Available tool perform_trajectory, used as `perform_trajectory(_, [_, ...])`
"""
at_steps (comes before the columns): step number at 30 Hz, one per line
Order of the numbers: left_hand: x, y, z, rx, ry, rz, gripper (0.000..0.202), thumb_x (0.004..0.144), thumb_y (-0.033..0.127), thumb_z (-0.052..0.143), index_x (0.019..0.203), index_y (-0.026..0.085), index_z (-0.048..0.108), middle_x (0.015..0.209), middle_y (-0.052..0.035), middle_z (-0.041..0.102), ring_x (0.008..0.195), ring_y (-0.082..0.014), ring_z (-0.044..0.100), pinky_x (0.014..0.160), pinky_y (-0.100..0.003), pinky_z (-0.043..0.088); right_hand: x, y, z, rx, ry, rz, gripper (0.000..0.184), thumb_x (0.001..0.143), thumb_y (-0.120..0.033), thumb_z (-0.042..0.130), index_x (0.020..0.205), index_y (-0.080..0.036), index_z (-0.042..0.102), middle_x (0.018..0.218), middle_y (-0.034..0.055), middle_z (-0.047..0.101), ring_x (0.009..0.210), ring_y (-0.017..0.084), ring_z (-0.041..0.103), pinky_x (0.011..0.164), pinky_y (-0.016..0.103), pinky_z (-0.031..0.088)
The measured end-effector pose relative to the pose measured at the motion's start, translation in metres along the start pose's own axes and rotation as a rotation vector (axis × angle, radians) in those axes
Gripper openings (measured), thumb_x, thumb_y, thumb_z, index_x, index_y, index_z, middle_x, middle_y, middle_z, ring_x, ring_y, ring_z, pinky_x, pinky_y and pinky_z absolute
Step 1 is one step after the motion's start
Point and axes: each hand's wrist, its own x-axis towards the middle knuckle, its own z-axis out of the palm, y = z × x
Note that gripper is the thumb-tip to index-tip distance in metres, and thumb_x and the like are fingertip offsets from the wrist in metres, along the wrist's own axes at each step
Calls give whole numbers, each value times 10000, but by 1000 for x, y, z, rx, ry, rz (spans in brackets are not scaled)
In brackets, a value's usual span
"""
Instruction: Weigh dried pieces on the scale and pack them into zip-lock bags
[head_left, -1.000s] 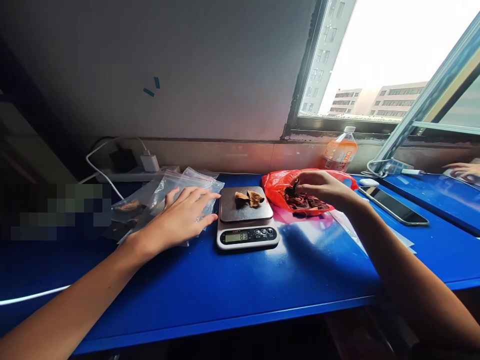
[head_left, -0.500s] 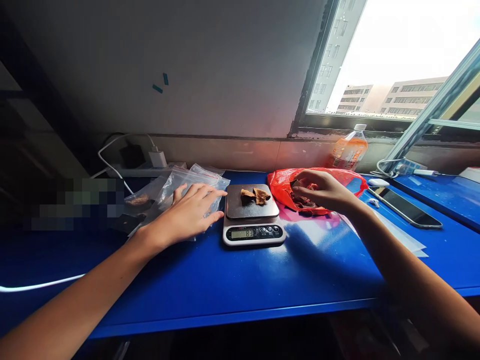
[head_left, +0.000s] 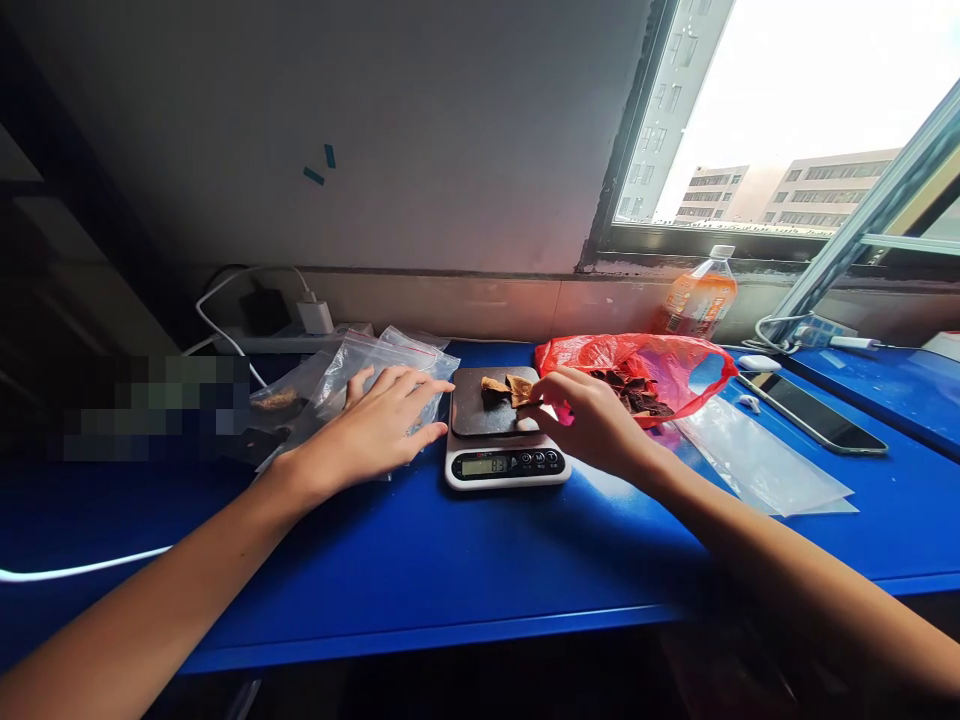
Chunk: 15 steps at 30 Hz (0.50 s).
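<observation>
R hand (head_left: 592, 425) pinches dried piece (head_left: 519, 392) over scale (head_left: 502, 462); L hand (head_left: 382, 425) spread flat on bags (head_left: 360, 358). Light, brittle, I reckon: grip edges.

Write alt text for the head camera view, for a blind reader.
A right hand pinches at brown dried pieces on a kitchen scale on a blue table. The left hand lies flat on clear bags; a red bag sits beside the scale.

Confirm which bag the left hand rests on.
The clear zip bag left of the scale; the red bag and flat clear bag lie right of it.
</observation>
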Motion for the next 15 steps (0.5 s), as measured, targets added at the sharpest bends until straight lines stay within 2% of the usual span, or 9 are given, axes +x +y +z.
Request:
perform_trajectory(6, [0,-1,2,-5,13,2,417,872,397,482,1275,294,513,1300,-61,543,1267,-307,403,1066,-574,163,-2,-4,16,-252,-9,-2,158,878,-309,559,866,-183,654,822,51,618,720,151,546,655,267,400])
perform_trajectory(10, [-1,1,0,1,11,2,417,868,396,484,1270,290,520,1286,-64,550,1257,-305,413,1058,-567,185,1,-8,19,-340,0,65,179,869,-358,569,853,-202,654,803,40,631,721,163,553,607,267,358])
perform_trajectory(15, [0,1,-1,-14,-2,-8,428,863,395,487,1277,290,512,1291,-63,551,1262,-310,409,1070,-583,156,9,-7,12,-341,74,90,237,868,-416,543,798,-203,619,776,36,636,723,166,562,576,255,326])
